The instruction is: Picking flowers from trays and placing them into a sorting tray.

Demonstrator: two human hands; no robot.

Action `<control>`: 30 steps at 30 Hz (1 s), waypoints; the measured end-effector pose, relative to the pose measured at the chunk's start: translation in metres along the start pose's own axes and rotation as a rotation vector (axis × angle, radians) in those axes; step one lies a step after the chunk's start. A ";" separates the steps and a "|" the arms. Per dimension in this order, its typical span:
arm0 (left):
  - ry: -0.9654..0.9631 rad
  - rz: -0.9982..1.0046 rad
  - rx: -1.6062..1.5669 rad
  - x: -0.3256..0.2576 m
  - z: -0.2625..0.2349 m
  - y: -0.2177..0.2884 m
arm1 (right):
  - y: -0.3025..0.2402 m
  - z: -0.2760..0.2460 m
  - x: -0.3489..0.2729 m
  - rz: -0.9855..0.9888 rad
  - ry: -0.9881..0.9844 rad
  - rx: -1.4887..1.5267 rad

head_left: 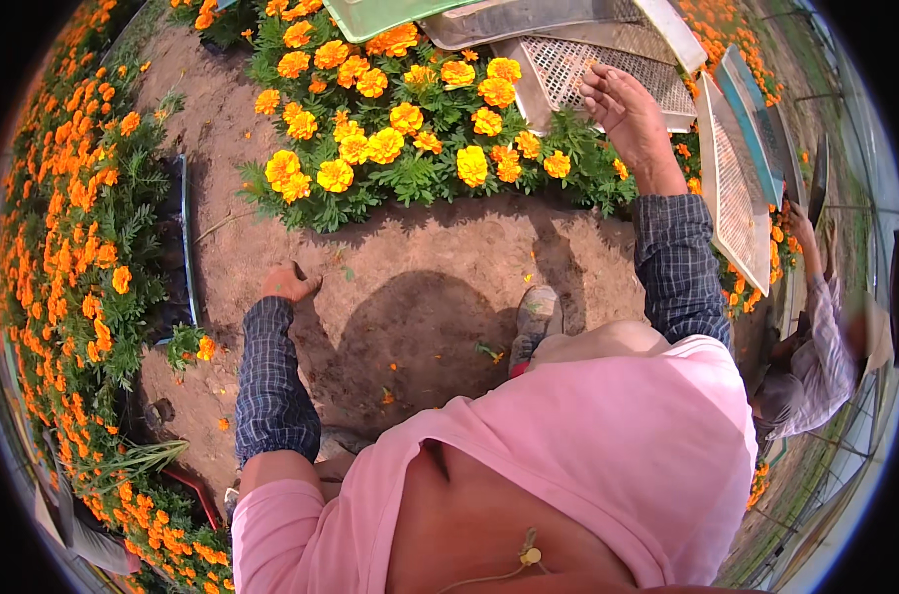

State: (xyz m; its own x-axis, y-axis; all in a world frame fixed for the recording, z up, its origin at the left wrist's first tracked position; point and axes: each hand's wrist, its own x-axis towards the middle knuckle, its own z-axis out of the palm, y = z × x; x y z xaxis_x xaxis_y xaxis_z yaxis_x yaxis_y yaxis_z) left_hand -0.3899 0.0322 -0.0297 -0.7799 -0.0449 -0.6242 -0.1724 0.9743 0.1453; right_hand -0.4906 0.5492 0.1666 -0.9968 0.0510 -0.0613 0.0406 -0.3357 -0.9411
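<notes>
My right hand [626, 117] is raised at the upper right, palm turned up. Its fingers are loosely bent and apart, and nothing shows in them. Behind it lies a whitish plastic crate with a mesh bottom [558, 74], tilted among marigold plants; whether the fingertips touch it I cannot tell. My left hand [289, 284] hangs over bare soil [410, 257] at the left, thumb spread from the rest. The other fingers are partly hidden, and no object shows in it. Ahead of both hands stands a clump of orange-yellow marigolds [385, 146].
Grey and green crates [380, 15] lie stacked on the plants at the top. A whitish crate [732, 178] and a teal one [751, 124] lean at the right, where another person's hand [801, 230] reaches them. Marigold rows [73, 228] and a dark tray [179, 238] border the left.
</notes>
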 end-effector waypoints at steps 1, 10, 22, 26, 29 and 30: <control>-0.005 -0.017 0.013 0.001 0.002 -0.001 | 0.001 0.006 -0.001 0.003 -0.027 -0.043; 0.059 0.015 0.008 -0.004 0.009 -0.011 | 0.048 0.068 -0.062 -0.529 -0.628 -1.475; 0.061 0.051 -0.018 0.003 0.012 -0.013 | 0.076 0.044 -0.060 -0.589 -0.545 -1.931; 0.053 0.005 -0.010 0.000 0.003 0.001 | 0.044 0.058 -0.043 -0.289 -0.495 -1.071; 0.044 -0.022 -0.004 -0.003 0.004 -0.006 | 0.030 0.093 -0.031 0.013 -0.504 -0.741; 0.032 0.001 0.000 -0.003 0.006 -0.009 | 0.039 0.101 -0.024 -0.029 -0.584 -0.730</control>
State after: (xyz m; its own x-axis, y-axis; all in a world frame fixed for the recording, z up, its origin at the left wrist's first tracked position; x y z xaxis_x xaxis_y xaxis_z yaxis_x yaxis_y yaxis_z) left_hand -0.3828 0.0252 -0.0337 -0.7992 -0.0510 -0.5989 -0.1714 0.9744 0.1457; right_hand -0.4720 0.4402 0.1648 -0.8665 -0.4972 -0.0442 -0.1492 0.3425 -0.9276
